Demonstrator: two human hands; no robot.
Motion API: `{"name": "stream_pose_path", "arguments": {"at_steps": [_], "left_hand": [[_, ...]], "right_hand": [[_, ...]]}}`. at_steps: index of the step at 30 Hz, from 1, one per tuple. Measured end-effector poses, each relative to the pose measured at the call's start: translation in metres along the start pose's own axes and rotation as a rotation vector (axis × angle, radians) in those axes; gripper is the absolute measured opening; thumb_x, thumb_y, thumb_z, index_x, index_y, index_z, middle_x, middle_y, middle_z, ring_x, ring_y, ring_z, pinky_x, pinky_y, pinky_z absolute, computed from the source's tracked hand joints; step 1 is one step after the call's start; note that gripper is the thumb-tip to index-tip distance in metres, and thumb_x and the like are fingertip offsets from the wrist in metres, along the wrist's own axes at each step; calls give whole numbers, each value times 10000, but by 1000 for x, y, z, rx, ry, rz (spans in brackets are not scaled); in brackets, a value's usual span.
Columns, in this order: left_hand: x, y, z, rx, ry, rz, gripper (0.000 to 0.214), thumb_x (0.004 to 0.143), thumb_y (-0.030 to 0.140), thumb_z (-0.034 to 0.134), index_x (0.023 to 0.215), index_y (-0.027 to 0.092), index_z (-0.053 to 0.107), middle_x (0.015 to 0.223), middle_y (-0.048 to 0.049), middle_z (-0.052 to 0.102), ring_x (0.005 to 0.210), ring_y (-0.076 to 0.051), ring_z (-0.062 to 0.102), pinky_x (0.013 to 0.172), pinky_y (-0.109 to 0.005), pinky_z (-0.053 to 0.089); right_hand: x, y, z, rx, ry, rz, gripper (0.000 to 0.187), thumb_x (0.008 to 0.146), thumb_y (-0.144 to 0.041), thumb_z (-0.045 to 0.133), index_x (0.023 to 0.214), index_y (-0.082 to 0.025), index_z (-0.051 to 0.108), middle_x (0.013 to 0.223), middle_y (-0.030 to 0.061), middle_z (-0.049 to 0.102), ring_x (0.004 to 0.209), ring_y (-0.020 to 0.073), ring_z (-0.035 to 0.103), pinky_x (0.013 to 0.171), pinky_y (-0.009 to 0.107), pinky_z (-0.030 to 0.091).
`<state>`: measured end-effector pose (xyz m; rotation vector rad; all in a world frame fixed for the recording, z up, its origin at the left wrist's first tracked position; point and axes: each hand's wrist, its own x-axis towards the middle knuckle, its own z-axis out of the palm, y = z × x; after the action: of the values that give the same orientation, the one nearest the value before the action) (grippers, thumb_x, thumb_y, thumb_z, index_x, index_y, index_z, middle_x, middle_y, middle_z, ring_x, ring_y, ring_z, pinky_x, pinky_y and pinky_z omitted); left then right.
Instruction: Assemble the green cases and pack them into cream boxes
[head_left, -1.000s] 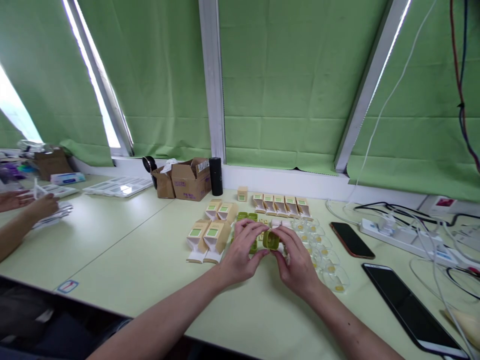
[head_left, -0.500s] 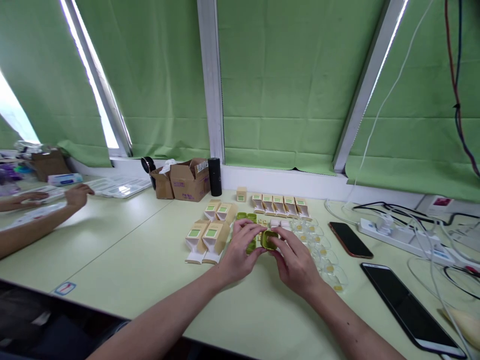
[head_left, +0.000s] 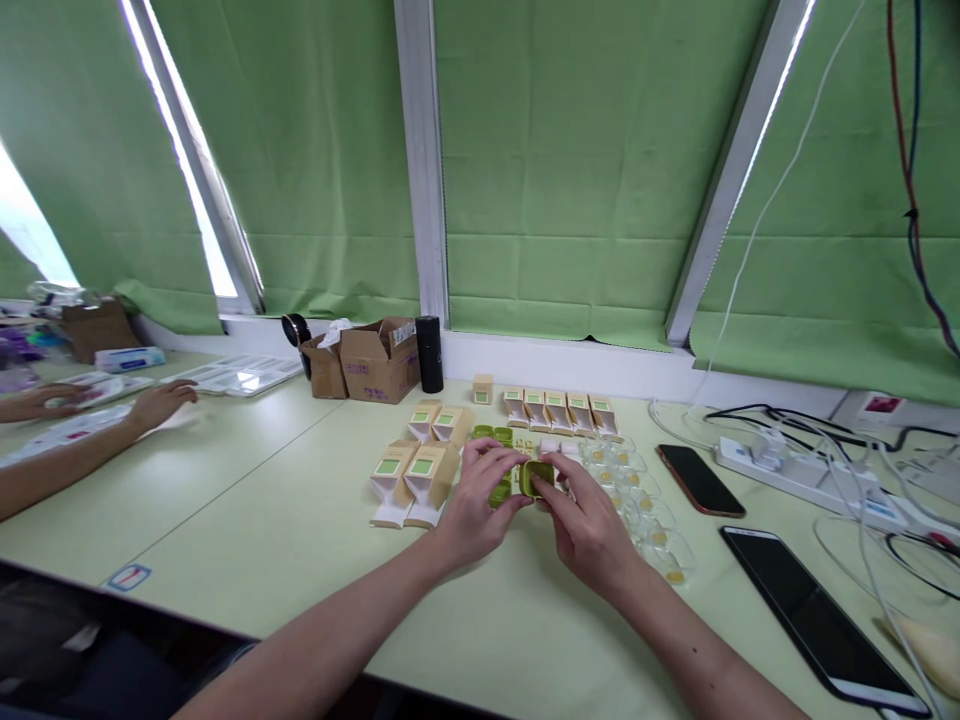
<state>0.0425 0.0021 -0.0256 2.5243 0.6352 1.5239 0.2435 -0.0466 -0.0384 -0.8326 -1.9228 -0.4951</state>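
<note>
Left hand [head_left: 480,505]: a green cup [head_left: 537,470] is being pinched.
Right hand [head_left: 596,515]: its other side is being pinched, one finger being held at the mouth.
Cup: being held above the tabletop [head_left: 285,500].
Care: thin sides are probably best being steadied lightly.

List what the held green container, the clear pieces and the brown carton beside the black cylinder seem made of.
Green container: probably plastic, perhaps silicone; it looks molded, with rounded corners and a smooth finish.
Clear pieces: likely thin plastic, shiny; the tabletop shows through and edges glint.
Brown carton: apparently cardboard, matte; its flaps stand open.
</note>
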Motion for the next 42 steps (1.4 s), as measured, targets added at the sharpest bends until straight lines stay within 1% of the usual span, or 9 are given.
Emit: {"name": "stream_pose_path", "arguments": {"at_steps": [7, 17, 21, 27, 30, 32, 35, 37, 42], "left_hand": [[-2, -1, -1, -8, -7, 2, 425, 949, 239, 731, 1359, 205, 624, 1201, -135, 702, 1211, -329, 508, 1014, -532, 504], [0, 2, -2, 4, 28, 31, 412, 944, 258, 743, 1338, 200, 636, 1176, -133, 708, 1184, -324, 513, 1006, -524, 498], [-1, 0, -1, 6, 6, 31, 421, 958, 273, 726, 1360, 200, 629, 1191, -139, 709, 1203, -329, 508, 1008, -526, 496], [-2, 1, -4, -25, -24, 9, 494, 988, 284, 646, 1463, 207, 534, 1292, -157, 678, 1253, -345, 497, 1048, -556, 465], [-1, 3, -6, -32, -11, 3, 450, 993, 242, 599, 1437, 214, 528, 1318, -151, 666, 1271, -339, 481, 1062, -553, 450], [-1, 5, -7, -14, -12, 16, 457, 980, 216, 596, 1432, 217, 521, 1313, -148, 663, 1255, -337, 488, 1061, -557, 446], [0, 6, -6, 26, -27, 36, 518, 960, 187, 605, 1465, 222, 497, 1329, -154, 650, 1250, -346, 506, 1058, -573, 446], [0, 6, -5, 58, -40, 43, 553, 956, 179, 618, 1491, 231, 486, 1370, -157, 630, 1277, -353, 501, 1071, -583, 444], [2, 6, -2, 144, -79, 55, 597, 959, 188, 674, 1521, 267, 489, 1430, -150, 600, 1332, -350, 458, 1114, -589, 439]], "right_hand": [[-3, 0, 0, 42, 29, 44, 378, 981, -71, 584, 1326, -200, 668, 1367, 202, 655, 1259, 324, 668, 974, 498, 639], [4, -4, -3, 81, 13, 17, 413, 981, -27, 519, 1332, -194, 656, 1347, 214, 640, 1259, 327, 653, 947, 511, 642], [3, -4, -3, 130, 18, 66, 376, 995, -69, 521, 1310, -219, 662, 1348, 202, 652, 1245, 323, 673, 961, 519, 640], [-2, -5, 1, 274, 77, 295, 209, 1017, -180, 566, 1203, -226, 651, 1340, 163, 693, 1308, 304, 655, 1075, 508, 577], [-1, -5, 2, 428, 116, 513, 122, 1040, -300, 578, 1077, -221, 663, 1304, 154, 713, 1209, 289, 704, 972, 445, 615], [0, -6, 3, 539, 113, 657, 197, 1048, -393, 581, 1019, -213, 658, 1169, 136, 751, 1011, 252, 751, 823, 369, 632], [4, -7, 2, 642, 100, 808, 326, 1042, -516, 577, 938, -210, 627, 863, 61, 736, 743, 198, 716, 683, 307, 589], [6, -8, 2, 692, 99, 862, 384, 1033, -575, 569, 906, -215, 603, 767, 26, 694, 682, 187, 697, 667, 301, 575], [9, -11, 1, 727, 86, 886, 459, 1010, -665, 544, 871, -228, 575, 726, 7, 663, 627, 181, 666, 632, 300, 560]]}}
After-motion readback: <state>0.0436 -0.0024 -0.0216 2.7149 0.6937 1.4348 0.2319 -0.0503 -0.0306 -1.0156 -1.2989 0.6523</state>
